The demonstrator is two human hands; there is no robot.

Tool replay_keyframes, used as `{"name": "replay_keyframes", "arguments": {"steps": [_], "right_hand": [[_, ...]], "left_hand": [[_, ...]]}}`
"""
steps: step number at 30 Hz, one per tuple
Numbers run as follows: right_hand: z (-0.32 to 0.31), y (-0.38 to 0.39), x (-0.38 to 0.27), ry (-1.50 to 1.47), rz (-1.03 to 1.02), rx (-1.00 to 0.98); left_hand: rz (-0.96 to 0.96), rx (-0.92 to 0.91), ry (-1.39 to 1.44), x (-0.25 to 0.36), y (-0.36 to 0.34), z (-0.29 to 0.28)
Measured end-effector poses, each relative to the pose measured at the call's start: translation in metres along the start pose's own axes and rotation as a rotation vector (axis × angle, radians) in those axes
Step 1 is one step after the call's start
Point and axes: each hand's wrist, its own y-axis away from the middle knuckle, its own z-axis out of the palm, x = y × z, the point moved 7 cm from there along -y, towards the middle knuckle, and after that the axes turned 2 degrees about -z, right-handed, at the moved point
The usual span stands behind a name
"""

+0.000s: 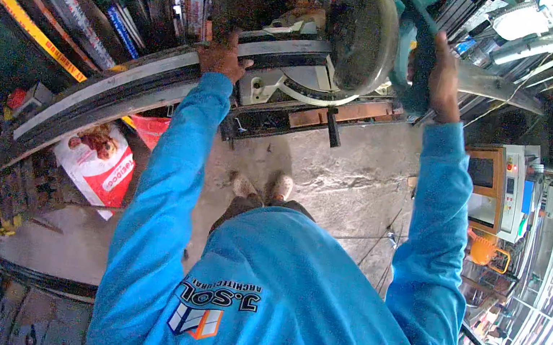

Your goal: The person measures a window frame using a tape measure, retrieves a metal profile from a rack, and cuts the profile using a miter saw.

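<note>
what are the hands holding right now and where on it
Left hand presses on the long grey metal profile beside the saw; right hand grips the chop saw's teal handle.

A long metal profile (pixel 123 85) lies under the left hand (pixel 221 59), running leftward; the saw's blade guard (pixel 366 30) sits between both hands, the right hand (pixel 445 76) on its handle (pixel 420 58); a printed sack (pixel 98 165) lies on the floor below the left hand.

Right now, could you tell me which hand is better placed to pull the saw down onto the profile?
Right hand: it grips the saw handle, while the left hand presses the profile.
</note>
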Motion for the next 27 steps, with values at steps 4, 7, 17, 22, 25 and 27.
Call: {"name": "replay_keyframes", "arguments": {"steps": [4,7,17,22,25,27], "right_hand": [[0.008,0.027,0.042,-0.198,-0.099,0.042],[0.010,0.036,0.074,-0.186,-0.084,0.141],[0.000,0.006,0.024,-0.090,-0.068,-0.045],[0.002,-0.043,-0.110,0.380,-0.725,-0.028],[0.002,-0.060,-0.154,0.803,-0.526,0.118],[0.005,-0.055,-0.170,0.892,-0.428,0.177]], "left_hand": [[0.031,0.077,-0.010,0.002,0.003,-0.005],[0.035,0.092,0.000,0.003,0.002,-0.006],[0.069,0.121,0.006,0.000,0.006,-0.007],[0.192,0.349,0.099,-0.038,-0.016,0.013],[0.254,0.337,0.179,-0.071,-0.021,0.023],[0.227,0.292,0.255,-0.084,-0.011,0.027]]}}
